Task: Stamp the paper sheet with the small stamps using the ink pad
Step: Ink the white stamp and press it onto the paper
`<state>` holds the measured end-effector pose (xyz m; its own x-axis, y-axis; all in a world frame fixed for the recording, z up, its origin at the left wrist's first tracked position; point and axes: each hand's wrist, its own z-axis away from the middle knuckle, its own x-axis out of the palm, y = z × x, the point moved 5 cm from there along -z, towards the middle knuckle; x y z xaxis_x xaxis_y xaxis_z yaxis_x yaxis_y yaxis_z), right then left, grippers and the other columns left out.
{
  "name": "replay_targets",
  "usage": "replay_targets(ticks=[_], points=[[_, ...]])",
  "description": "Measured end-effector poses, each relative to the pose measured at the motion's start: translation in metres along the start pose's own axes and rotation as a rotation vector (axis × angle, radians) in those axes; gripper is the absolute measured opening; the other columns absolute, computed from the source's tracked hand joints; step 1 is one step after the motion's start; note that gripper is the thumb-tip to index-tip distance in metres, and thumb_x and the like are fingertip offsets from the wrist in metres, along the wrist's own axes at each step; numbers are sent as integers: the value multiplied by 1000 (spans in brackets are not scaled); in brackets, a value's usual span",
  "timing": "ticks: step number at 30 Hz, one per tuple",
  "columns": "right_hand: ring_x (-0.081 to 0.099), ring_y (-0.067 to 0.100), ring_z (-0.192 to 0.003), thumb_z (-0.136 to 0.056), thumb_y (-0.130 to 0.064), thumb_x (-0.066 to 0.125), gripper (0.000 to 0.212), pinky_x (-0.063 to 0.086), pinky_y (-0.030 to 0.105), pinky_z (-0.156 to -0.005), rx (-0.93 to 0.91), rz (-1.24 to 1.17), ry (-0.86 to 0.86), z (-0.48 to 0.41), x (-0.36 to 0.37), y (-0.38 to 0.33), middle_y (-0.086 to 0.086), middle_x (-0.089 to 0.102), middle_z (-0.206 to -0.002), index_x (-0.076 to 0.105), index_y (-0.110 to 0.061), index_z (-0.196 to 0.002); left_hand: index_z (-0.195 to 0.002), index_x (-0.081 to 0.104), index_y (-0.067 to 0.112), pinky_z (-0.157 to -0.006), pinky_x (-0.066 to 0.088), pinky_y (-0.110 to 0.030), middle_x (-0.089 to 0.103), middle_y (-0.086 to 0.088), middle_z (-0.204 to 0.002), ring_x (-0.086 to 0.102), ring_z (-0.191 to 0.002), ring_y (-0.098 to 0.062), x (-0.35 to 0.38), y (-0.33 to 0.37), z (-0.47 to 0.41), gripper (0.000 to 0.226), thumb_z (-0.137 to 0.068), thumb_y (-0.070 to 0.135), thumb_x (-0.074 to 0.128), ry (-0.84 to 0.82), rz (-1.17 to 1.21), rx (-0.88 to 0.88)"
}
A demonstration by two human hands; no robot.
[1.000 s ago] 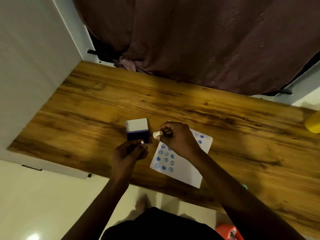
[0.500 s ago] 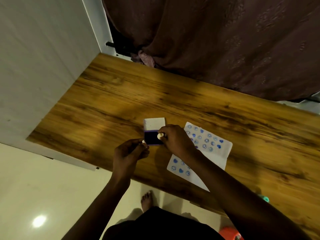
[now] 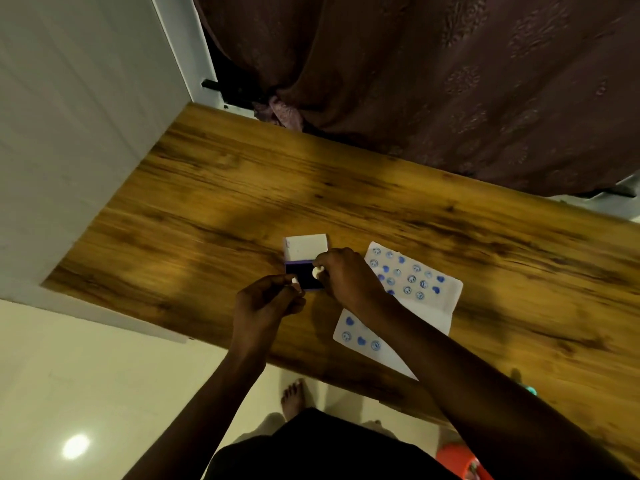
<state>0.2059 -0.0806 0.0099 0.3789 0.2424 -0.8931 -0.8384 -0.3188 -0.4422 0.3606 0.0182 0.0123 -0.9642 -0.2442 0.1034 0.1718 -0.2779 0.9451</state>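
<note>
The ink pad [image 3: 303, 276] lies open on the wooden table [image 3: 214, 202], its white lid [image 3: 306, 245] folded back beyond the dark blue pad. My right hand [image 3: 346, 278] pinches a small white stamp [image 3: 317, 272] over the pad's right part. My left hand [image 3: 266, 303] sits just in front of the pad, fingers closed on another small white stamp [image 3: 295, 280]. To the right lies the paper sheet [image 3: 426, 306], covered with several blue round and heart prints; my right forearm crosses its middle.
A white wall panel [image 3: 69, 133] borders the table's left end. A dark curtain [image 3: 433, 81] hangs along the far edge. Below the near edge I see cream floor, a bare foot [image 3: 292, 398] and something orange [image 3: 460, 460].
My right hand has carried its stamp leftward from the paper's corner onto the ink pad. My left hand has stayed in front of the pad. The camera has shifted, moving the scene rightward.
</note>
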Motion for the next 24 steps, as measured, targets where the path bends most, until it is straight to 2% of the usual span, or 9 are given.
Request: replay_targets(ticks=[4,9,13,16,20,24], points=[[72,31,-103,-89,-11,73,22,56,36,-80,-28,24,9,1,-5,-2,13,75,-110,74,-13,-111,-117,75,5,-83,66,-41,81,-15,-102,79,-93,-35,9,0,2,21,-98,10,69,-27,-5,7],[72,18,-93,-91,-20,72,17,54,27,-76,35,-223,151,22,-33,13,2,78,-102,77,-17,-107,-116,75,5,-78,66,-34,81,-15,-103,80,-91,-33,24,-3,1,22,-95,10,72,-37,17,-18],[73,9,-88,-91,-20,73,17,60,30,-81,150,-338,243,59,-55,46,-5,79,-101,77,-23,-107,-112,76,6,-79,66,-38,82,-13,-100,80,-91,-34,43,-9,2,20,-93,11,74,-79,1,-44],[74,13,-102,-92,-19,75,27,59,32,-93,322,-331,311,95,-68,87,0,78,-115,75,-20,-119,-107,76,7,-81,66,-42,81,-14,-99,80,-89,-33,59,-11,4,15,-93,11,74,-111,-13,-37],[76,17,-95,-92,-17,76,26,58,25,-81,453,-179,352,135,-77,128,3,78,-112,73,-15,-117,-96,78,16,-80,67,-44,83,-10,-95,81,-86,-32,80,-9,6,10,-92,7,74,-134,-23,-16],[75,17,-94,-93,-16,73,21,53,19,-78,551,-122,307,151,-74,151,2,78,-115,75,-17,-113,-97,79,16,-83,65,-49,83,-10,-93,81,-87,-33,95,-13,7,10,-92,8,75,-168,-73,-21]])
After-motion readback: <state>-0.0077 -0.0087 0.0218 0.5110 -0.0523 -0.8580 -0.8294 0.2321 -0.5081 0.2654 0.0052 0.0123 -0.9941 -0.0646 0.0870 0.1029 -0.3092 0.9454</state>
